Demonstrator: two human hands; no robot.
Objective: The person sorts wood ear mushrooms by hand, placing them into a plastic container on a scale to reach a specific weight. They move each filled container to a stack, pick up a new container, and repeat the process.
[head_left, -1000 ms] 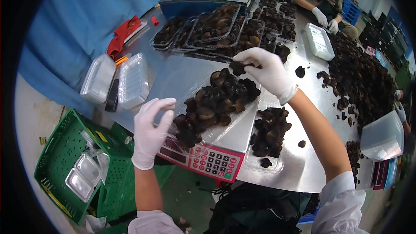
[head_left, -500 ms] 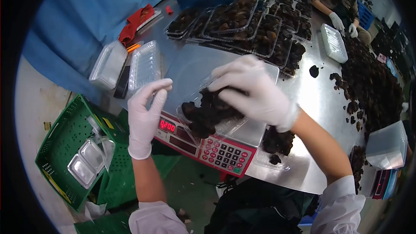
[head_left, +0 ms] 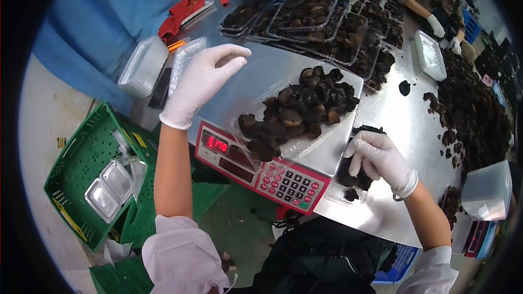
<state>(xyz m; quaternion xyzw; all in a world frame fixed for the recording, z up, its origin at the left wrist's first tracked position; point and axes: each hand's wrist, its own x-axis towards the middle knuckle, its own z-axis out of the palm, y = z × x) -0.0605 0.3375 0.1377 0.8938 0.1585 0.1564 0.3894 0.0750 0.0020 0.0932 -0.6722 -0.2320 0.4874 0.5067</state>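
Right now your left hand (head_left: 202,80) hovers above the far left corner of the scale (head_left: 261,177). It is gloved in white, its grip loosely spread and holding nothing, with the fingertips pointing right over the steel platform. Just left of it lie stacks of empty clear trays (head_left: 143,65) on the counter (head_left: 395,120).

The tray of dark mushrooms (head_left: 299,109) sits on the scale's platform, heaped full and lying slantwise from near left to far right. The red display below it is lit.

Your right hand (head_left: 381,158) is down at the scale's right edge, resting on a small heap of mushrooms (head_left: 354,179) in a shallow clear tray on the counter. Its fingers curl into the heap, but you cannot tell whether that grip is pinching a piece.

Far beyond the scale stand many filled trays (head_left: 316,16). To the right spreads a big loose pile of mushrooms (head_left: 474,114), where another person's gloved hands (head_left: 436,24) are at work. A green crate (head_left: 81,169) stands near left, below the counter.
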